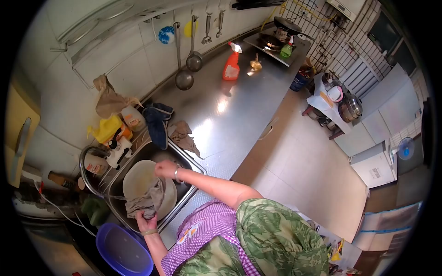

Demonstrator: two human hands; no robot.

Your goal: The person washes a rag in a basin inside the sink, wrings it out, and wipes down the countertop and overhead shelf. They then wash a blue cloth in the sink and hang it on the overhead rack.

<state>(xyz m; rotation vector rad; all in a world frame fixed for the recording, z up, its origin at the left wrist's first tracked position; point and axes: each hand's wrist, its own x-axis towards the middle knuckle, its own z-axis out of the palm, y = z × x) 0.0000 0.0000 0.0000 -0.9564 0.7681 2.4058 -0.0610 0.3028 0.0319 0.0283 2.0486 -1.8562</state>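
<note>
My left hand (146, 223) is closed round the lower end of a wet-looking, grey-brown cloth (149, 198), above the near side of the sink (195, 184). The cloth stretches up towards my right hand (165, 169), whose curled fingers seem to grip its upper end; the fingertips are hidden. Beneath both hands a large pale basin (133, 179) sits in the sink, with some cloudy liquid in it. A curved metal tap (84, 161) reaches over the sink's left side.
Beside the sink lie a dark blue cloth (157, 124), a brown rag (184, 135) and several bottles, one yellow (108, 129). A purple tub (123, 250) stands at lower left. Along the steel counter are a red spray bottle (231, 64) and a stove (267, 46). Ladles (184, 79) hang above.
</note>
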